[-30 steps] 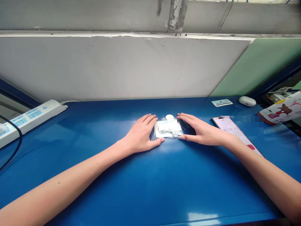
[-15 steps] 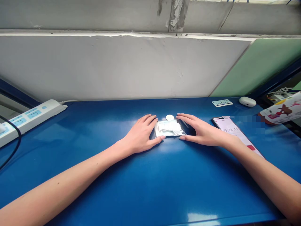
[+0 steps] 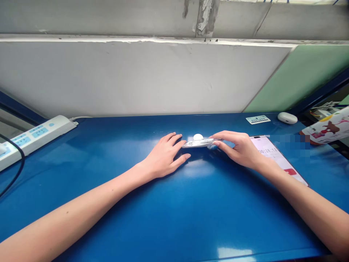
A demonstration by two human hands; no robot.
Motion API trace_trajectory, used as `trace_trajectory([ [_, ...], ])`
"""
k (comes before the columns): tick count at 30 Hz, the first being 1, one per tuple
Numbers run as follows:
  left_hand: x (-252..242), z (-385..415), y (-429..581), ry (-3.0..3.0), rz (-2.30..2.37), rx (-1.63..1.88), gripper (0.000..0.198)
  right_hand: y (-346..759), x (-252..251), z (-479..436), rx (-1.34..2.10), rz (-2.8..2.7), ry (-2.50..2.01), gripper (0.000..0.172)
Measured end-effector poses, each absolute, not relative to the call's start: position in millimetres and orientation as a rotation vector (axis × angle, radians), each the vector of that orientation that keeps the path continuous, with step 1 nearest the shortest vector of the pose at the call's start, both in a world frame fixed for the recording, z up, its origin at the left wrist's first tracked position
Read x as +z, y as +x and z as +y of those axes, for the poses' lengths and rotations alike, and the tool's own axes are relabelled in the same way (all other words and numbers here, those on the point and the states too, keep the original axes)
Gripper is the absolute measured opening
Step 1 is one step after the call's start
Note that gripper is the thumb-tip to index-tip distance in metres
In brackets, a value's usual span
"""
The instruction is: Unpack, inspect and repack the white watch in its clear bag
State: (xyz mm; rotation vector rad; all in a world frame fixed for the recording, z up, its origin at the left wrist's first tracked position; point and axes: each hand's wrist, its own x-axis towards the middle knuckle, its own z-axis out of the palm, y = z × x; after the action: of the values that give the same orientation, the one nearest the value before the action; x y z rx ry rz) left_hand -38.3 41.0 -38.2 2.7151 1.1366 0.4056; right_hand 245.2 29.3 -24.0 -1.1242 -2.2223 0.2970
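Between thumb and fingers, my right hand [image 3: 237,147] pinches the right end of a small clear plastic packet [image 3: 197,143] with white contents. The packet is raised off the table and seen almost edge-on; what is inside cannot be made out. Its left end comes close to the fingers of my left hand [image 3: 166,154]; whether they touch is unclear. The left hand rests on the blue table [image 3: 174,211] with its fingers spread. Just behind the packet is a round white disc [image 3: 198,137], partly hidden by it.
A phone [image 3: 280,158] showing a running timer lies by my right wrist. Farther back are a printed card [image 3: 257,119] and a white earbud case [image 3: 287,117]. A power strip [image 3: 38,134] and black cable [image 3: 20,167] are at left; a printed package [image 3: 327,125] stands at right.
My right hand has closed on the packet's right end and lifted it, tilting it from lying flat to nearly edge-on. My left hand has barely moved.
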Motion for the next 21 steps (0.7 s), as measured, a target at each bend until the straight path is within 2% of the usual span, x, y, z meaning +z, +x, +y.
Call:
trace_trajectory([
  [4, -41.0, 41.5, -38.2, 2.709, 1.137, 0.465, 0.055, 242.5, -22.6, 27.1, 0.365, -2.148, -1.138, 0.017],
  [11, -41.1, 40.9, -39.0, 2.63, 1.101, 0.582, 0.088, 237.1, -20.6, 22.6, 0.532, -1.97, -1.249, 0.017],
  [16, -38.9, 40.4, -39.4, 2.615, 1.083, 0.617, 0.099, 235.1, -23.9, 24.3, 0.603, -1.975, -1.304, 0.021],
  [18, -38.3, 40.0, -39.5, 2.61, 1.085, 0.633, 0.098, 235.0, -25.8, 25.2, 0.645, -1.972, -1.314, 0.022],
  [21, -37.6, 39.5, -39.6, 2.618, 1.068, 0.604, 0.082, 235.5, -29.3, 26.7, 0.677, -1.986, -1.327, 0.025],
])
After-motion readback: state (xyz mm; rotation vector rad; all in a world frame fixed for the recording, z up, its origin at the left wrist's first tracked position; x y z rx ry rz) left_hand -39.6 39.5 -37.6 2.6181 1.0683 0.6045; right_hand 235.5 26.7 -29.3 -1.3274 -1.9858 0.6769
